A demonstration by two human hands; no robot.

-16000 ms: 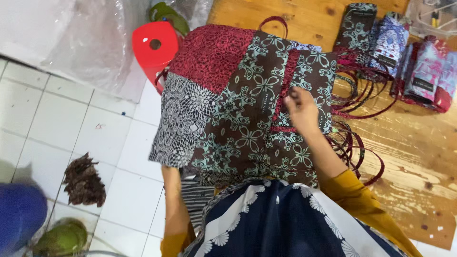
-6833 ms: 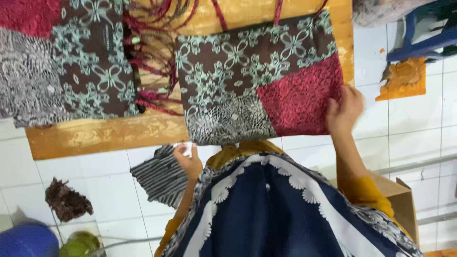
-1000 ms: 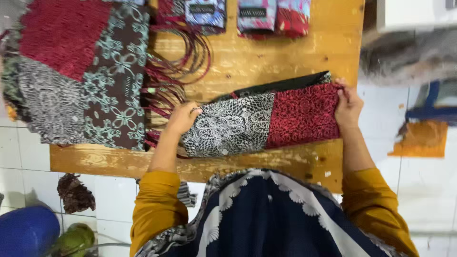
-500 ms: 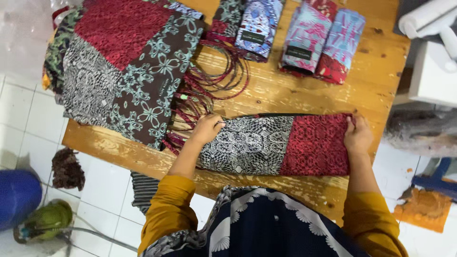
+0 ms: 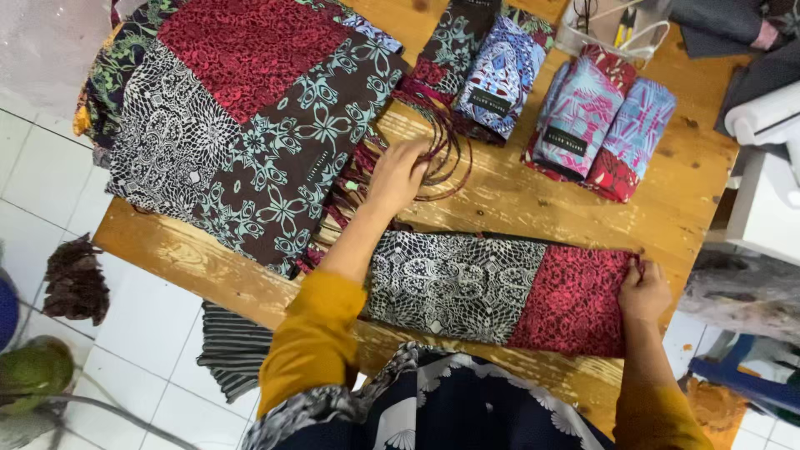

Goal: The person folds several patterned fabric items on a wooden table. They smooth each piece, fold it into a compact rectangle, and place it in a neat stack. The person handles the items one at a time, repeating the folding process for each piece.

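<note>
I see a folded patchwork cloth bag (image 5: 500, 287), black-and-white print beside red, lying flat across the near edge; thin maroon straps (image 5: 437, 146) loop just above it.

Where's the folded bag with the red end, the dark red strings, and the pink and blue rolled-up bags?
folded bag (image 5: 467, 287): head view, on its black-and-white middle panel.
dark red strings (image 5: 450, 146): head view, on the looped cords.
pink and blue rolled-up bags (image 5: 600, 125): head view, on the pink roll's front.
</note>
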